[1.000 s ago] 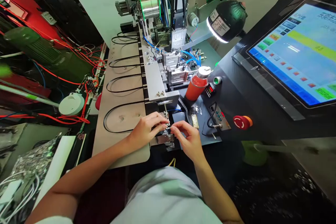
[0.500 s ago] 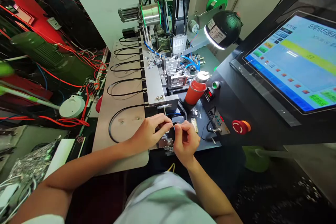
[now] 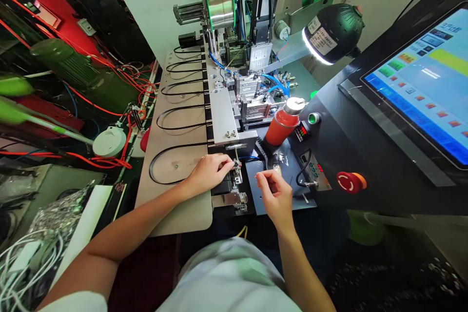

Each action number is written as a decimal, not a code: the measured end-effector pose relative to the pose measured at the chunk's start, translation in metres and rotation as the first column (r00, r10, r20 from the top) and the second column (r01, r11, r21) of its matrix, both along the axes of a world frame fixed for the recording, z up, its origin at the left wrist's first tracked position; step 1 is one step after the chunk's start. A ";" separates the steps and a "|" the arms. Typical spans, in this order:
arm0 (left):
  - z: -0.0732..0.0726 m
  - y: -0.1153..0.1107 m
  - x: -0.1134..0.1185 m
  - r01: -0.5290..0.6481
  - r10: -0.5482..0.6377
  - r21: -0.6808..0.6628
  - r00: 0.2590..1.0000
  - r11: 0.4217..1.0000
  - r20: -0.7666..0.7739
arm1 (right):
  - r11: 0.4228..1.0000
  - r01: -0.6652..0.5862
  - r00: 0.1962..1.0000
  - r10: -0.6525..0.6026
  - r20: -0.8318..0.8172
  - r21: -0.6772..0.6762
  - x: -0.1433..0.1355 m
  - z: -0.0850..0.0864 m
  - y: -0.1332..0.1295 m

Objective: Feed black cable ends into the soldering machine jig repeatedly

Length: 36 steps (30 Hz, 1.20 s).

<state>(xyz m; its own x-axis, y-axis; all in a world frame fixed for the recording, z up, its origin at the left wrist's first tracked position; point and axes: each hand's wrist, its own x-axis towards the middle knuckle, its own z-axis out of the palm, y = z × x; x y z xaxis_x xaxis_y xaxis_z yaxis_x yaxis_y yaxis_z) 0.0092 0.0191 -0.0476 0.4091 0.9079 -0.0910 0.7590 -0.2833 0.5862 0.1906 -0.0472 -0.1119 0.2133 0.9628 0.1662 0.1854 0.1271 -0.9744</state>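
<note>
My left hand (image 3: 211, 171) is closed in a pinch, thumb and forefinger at the small metal clamp fixture (image 3: 237, 173) on the machine's front edge. What lies between those fingertips is too small to make out. To the right, my right hand (image 3: 277, 194) hovers above the dark machine plate (image 3: 256, 192), fingers curled and the thumb near the forefinger. Anything in its pinch is hidden. Under my left wrist is the beige board (image 3: 164, 153), where black cable loops (image 3: 150, 168) lie in a row, their ends toward the metal rail (image 3: 224, 117).
A red bottle (image 3: 281, 126) with a silver cap stands behind my right hand. A lit lamp (image 3: 331, 34), a touchscreen (image 3: 420, 83) and a red emergency button (image 3: 351, 182) are at the right. A wire spool (image 3: 222, 11) sits at the back. Nearer is a metal bracket (image 3: 228, 200).
My hands have come apart from where they met over a small dark piece. The left has moved to the clamp fixture; the right has drawn away to the right. The view has shifted.
</note>
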 end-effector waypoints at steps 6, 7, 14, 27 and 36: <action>-0.004 0.001 0.005 -0.045 0.045 -0.004 0.996 0.999 -0.078 | 1.000 -0.015 1.000 0.015 -0.010 -0.016 -0.003 -0.003 0.002; -0.003 0.001 0.005 -0.054 0.054 -0.003 0.995 0.999 -0.085 | 0.999 -0.025 1.000 0.025 -0.012 -0.019 -0.003 -0.004 0.003; -0.002 0.006 0.011 -0.031 0.031 -0.004 0.992 1.000 -0.119 | 0.981 -0.188 0.982 0.188 0.012 -0.048 -0.008 -0.012 0.031; -0.009 -0.007 0.003 0.060 0.010 0.278 0.970 0.959 -0.243 | 0.973 -0.211 0.977 0.212 -0.006 0.090 -0.032 -0.021 0.051; -0.006 -0.011 -0.002 0.540 -0.208 0.418 0.759 0.731 -0.617 | 0.970 -0.230 0.969 0.236 -0.068 0.077 -0.032 -0.024 0.052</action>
<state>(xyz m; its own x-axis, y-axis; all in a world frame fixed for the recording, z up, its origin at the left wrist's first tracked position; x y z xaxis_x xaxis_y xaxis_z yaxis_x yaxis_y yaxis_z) 0.0075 0.0085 -0.0541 0.7673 0.6378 0.0663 0.6368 -0.7458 -0.1959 0.1583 0.0046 -0.1361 -0.0009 0.9743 0.2251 0.0680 0.2247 -0.9721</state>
